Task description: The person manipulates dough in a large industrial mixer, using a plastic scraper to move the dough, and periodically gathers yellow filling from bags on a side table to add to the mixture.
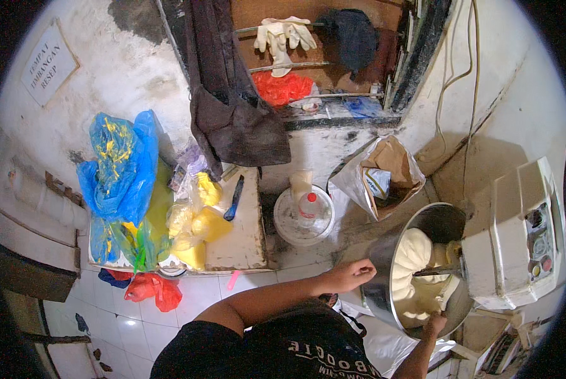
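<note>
A large steel mixer bowl point(379, 297) at lower right holds thick, pale cream dough point(412, 252) in smooth folds, with a dark metal bar across it, below the mixer's boxy white housing point(504, 234). My left hand point(356, 273) is beside the bowl's left side, fingers curled, with nothing visible in them. My right hand point(436, 323) is closed at the bowl's lower right rim, beside the dough; whether it grips the rim or something inside is unclear.
A worktable point(235, 252) at left carries blue bags point(115, 170), yellow packets point(207, 224) and a dark blue tool point(234, 199). A white bucket point(283, 215) with a bottle point(307, 208) and an open sack point(384, 164) stand behind. Red bags point(153, 290) lie below the table.
</note>
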